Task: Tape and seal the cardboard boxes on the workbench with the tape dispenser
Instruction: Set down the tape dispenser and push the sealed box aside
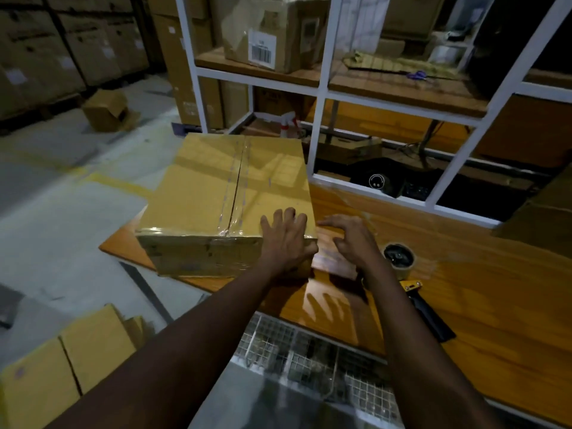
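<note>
Head view: glossy workbench [464,298] before white shelving [322,88] bears taped box [201,193]; left grip [286,239] flat on it, right grip [353,239] released.

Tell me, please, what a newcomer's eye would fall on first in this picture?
The large cardboard box at the left end of the workbench, with clear tape along its top seam. The left hand rests on its near right corner, while the right hand hovers open beside it. The tape dispenser lies unheld further right.
</note>
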{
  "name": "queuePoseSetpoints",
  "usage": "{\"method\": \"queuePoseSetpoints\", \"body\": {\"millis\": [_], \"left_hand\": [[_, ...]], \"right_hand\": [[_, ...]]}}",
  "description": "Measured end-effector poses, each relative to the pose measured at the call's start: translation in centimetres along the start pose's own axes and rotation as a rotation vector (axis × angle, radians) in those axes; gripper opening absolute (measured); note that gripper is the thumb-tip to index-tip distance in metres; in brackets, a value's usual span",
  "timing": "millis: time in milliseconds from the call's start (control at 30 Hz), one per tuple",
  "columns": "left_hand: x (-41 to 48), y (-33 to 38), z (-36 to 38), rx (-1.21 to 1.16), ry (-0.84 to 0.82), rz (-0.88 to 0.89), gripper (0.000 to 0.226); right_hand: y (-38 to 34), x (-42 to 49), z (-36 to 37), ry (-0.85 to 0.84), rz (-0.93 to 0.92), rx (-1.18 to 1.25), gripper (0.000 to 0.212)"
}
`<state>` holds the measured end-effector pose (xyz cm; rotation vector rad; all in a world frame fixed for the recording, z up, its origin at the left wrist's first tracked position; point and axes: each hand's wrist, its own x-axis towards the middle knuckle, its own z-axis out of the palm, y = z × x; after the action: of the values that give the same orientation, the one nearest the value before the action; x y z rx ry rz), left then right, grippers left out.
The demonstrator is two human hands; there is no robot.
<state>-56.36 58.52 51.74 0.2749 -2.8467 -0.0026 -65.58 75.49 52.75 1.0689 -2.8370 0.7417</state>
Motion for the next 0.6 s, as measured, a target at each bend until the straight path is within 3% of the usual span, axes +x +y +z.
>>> {"method": "queuePoseSetpoints", "body": {"millis": [300, 600], "left_hand": [[-1.3, -1.9, 0.0, 0.093, -0.002, 0.020, 0.057], [-2.2, -1.2, -0.2, 0.146, -0.161, -0.060, 0.060]], "right_hand": [[-0.5, 1.4, 0.4, -0.006, -0.221, -0.128, 0.058], [0.0, 1.7, 0.8, 0.009, -0.373, -0.098, 0.034]]}}
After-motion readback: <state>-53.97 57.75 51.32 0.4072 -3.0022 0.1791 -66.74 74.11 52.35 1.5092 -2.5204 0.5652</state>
